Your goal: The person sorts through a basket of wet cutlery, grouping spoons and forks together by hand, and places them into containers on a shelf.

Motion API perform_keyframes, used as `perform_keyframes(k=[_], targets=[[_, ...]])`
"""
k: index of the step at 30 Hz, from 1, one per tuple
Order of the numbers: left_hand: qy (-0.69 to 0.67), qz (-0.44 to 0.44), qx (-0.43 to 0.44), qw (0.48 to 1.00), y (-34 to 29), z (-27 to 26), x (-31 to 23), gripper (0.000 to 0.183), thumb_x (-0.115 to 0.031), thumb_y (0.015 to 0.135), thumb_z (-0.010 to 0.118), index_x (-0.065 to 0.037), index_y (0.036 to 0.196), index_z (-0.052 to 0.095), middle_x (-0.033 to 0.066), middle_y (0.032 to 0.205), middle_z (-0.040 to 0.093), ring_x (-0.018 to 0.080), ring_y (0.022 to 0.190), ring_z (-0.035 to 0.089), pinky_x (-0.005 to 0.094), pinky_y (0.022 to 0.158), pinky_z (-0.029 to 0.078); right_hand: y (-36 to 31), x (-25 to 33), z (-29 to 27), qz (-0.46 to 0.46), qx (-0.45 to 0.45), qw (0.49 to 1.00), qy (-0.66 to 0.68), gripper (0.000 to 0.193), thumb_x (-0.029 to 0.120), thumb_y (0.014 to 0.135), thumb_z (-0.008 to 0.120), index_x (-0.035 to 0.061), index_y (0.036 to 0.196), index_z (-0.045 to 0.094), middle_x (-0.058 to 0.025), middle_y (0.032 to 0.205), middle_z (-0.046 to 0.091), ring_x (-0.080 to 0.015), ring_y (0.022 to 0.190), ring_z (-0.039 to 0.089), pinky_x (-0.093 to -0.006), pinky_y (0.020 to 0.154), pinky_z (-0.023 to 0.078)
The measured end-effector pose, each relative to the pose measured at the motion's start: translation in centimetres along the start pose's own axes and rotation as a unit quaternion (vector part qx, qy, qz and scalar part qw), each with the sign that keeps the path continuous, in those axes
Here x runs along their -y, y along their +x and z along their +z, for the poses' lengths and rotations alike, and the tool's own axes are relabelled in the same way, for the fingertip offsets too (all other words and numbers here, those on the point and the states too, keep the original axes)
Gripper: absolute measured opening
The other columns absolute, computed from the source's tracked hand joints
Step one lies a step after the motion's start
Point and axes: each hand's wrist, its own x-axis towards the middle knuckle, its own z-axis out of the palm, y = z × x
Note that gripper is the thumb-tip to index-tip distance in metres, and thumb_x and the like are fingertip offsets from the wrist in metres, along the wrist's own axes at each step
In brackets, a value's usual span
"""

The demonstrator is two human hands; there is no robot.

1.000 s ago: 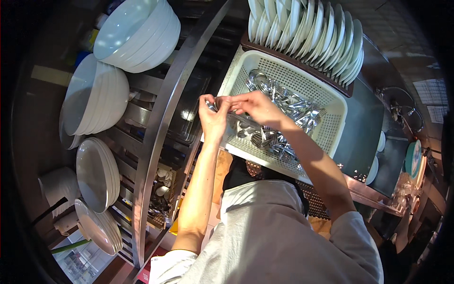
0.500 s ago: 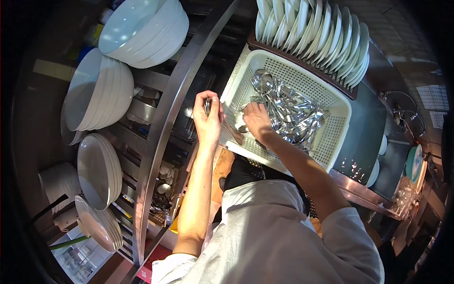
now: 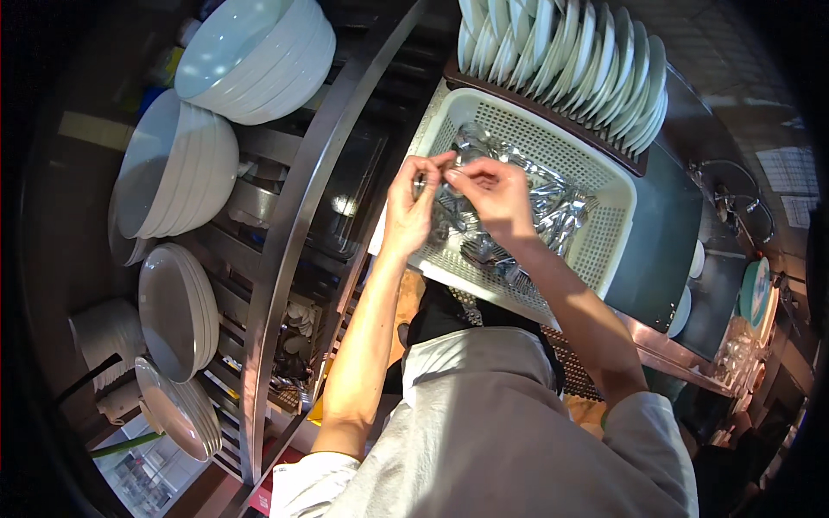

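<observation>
A pale perforated plastic basket (image 3: pixel 596 281) holds a jumbled heap of metal forks and spoons (image 3: pixel 561 211). My left hand (image 3: pixel 409 211) is at the basket's left side, its fingers closed around a small bunch of spoons (image 3: pixel 420 185), mostly hidden by the hand. My right hand (image 3: pixel 496 197) hovers above the heap, thumb and fingers pinched against the left fingertips. Between them is a thin piece of cutlery; whether it is a fork or a spoon is hidden.
Behind the basket stands a dark rack of upright white plates (image 3: pixel 561 73). Stacked white bowls (image 3: pixel 177 168) and oval plates (image 3: pixel 177 311) fill the slatted metal shelf (image 3: pixel 289 259) on my left. A faucet (image 3: pixel 730 203) is at the far right.
My right hand has lifted from the cutlery heap and come up to my left hand. My left hand has shifted right, toward the basket, still gripping its spoons.
</observation>
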Motion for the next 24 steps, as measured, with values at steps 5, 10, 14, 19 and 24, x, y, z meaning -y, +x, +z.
perform_keyframes(k=[5,10,14,19,24], targets=[[-0.091,-0.047,-0.146,0.984,0.6,0.5,-0.2,0.025,-0.028,0.100,0.056,-0.006,0.099,0.043,0.0033,0.084,0.053,0.0101,0.062,0.050,0.0270,0.058,0.046,1.9,1.1,-1.8,0.063,0.071,0.981,0.171,0.026,0.013,0.099,0.052,-0.0068,0.105,0.066,-0.0117,0.091,0.070,-0.0133,0.075,0.066,-0.0255,0.068,0.052],[-0.072,-0.053,-0.189,0.978,0.2,-0.8,0.5,0.031,-0.020,0.091,0.070,-0.009,0.101,0.043,-0.0007,0.080,0.049,0.0064,0.057,0.044,0.0245,0.053,0.043,3.0,-6.5,-5.4,0.083,0.005,0.956,-0.282,0.039,0.031,0.096,0.057,-0.0025,0.115,0.064,-0.0210,0.112,0.065,-0.0313,0.100,0.066,-0.0404,0.087,0.052],[-0.012,-0.117,-0.179,0.977,-0.3,-0.8,0.2,0.028,-0.005,0.084,0.075,-0.010,0.096,0.050,-0.0045,0.075,0.048,0.0036,0.058,0.044,0.0213,0.047,0.039,-1.6,-12.9,-3.9,-0.107,0.022,0.817,-0.567,0.050,0.032,0.085,0.069,0.0050,0.126,0.057,-0.0242,0.145,0.033,-0.0377,0.136,0.034,-0.0520,0.109,0.031],[-0.037,-0.171,-0.181,0.968,-1.5,-1.7,-0.3,0.018,-0.009,0.086,0.073,-0.010,0.092,0.056,-0.0050,0.076,0.051,0.0024,0.059,0.047,0.0195,0.046,0.040,-3.9,-9.9,-1.4,-0.132,0.048,0.832,-0.537,0.046,0.023,0.082,0.071,0.0012,0.120,0.058,-0.0219,0.153,0.026,-0.0368,0.143,0.024,-0.0553,0.113,0.023],[-0.041,-0.172,-0.182,0.967,-1.4,-1.9,-0.5,0.016,-0.012,0.087,0.073,-0.010,0.090,0.057,-0.0058,0.076,0.051,0.0022,0.061,0.047,0.0191,0.048,0.041,1.9,-11.3,-0.6,-0.139,-0.064,0.853,-0.500,0.051,0.016,0.084,0.064,-0.0004,0.130,0.050,-0.0209,0.143,0.041,-0.0349,0.136,0.035,-0.0486,0.113,0.027]])
